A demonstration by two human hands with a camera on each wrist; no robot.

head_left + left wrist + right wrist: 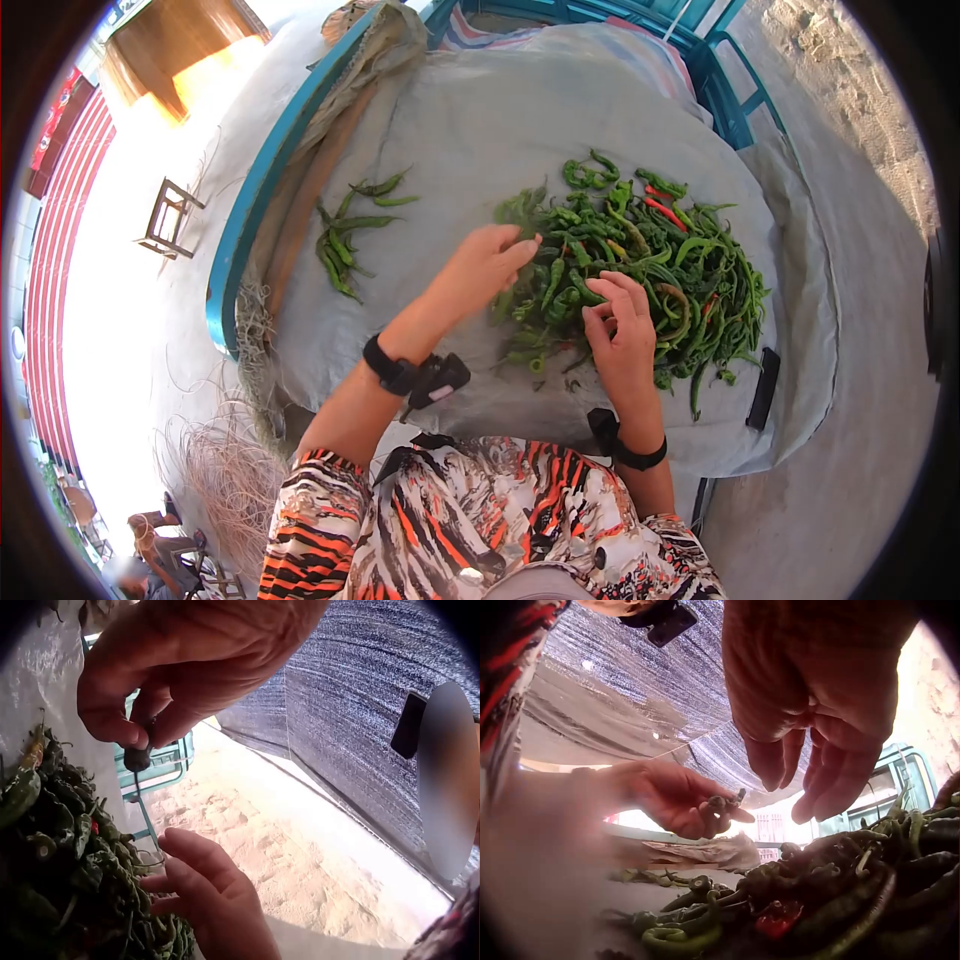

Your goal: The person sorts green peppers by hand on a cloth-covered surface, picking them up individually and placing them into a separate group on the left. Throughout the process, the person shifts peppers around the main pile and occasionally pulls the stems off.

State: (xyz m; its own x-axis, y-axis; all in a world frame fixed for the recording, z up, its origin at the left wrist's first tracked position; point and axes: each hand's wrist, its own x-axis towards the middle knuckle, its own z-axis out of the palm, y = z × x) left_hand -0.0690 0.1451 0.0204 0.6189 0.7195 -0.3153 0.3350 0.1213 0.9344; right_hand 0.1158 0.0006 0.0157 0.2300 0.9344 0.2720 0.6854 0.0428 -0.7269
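A heap of green chili peppers (690, 280) with a few red ones lies on a grey cloth (480, 120). At the heap's left edge, my left hand (487, 265) pinches a small dark chili pepper (137, 759), its thin stem hanging down in the left wrist view. My right hand (625, 335) hovers over the near side of the heap, its fingers loosely bent and apart. In the right wrist view nothing shows between those fingers. Further left, a small group of green chili peppers (345, 240) lies apart on the cloth.
The cloth is spread inside a vehicle bed with a blue side rail (275, 170). A black strip (763, 388) lies at the cloth's right side. On the ground to the left are a small stool (170, 218) and a seated person (165, 555).
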